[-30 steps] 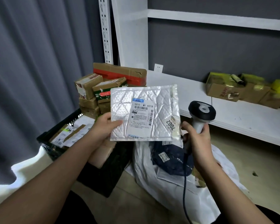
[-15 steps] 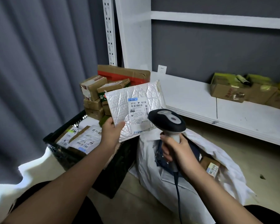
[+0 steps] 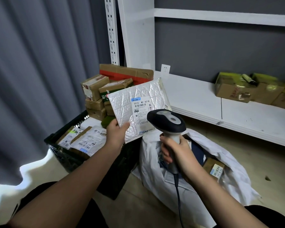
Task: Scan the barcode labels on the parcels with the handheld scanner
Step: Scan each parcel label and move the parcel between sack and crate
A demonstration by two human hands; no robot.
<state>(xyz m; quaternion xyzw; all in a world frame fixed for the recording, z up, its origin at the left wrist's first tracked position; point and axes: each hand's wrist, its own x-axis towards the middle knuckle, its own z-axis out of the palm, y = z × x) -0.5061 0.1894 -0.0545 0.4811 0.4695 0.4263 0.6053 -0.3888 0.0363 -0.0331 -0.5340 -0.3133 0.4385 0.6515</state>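
Shelf [image 3: 204,102] runs along the wall, a few boxes [image 3: 247,91] parked on it at far right, likely out of the working flow. White sack [image 3: 196,178] lies open on the floor under the right arm, parcels showing inside, so probably the supply within easy reach. Black crate [image 3: 82,155] sits left of it holding labelled parcels face up, with a box stack [image 3: 105,94] at its far end; looks like the sorted side.

Mailer [image 3: 138,109] is held up between crate and sack, tilted with its label [image 3: 142,111] facing the person so the barcode is readable. Left hand [image 3: 116,135] pinches the mailer's lower left corner, thumb on the front, keeping the label uncovered. Right hand [image 3: 176,152] is wrapped round the scanner [image 3: 167,122] handle, head just in front of the label's lower right, aimed at it. Cable hangs down from the grip.
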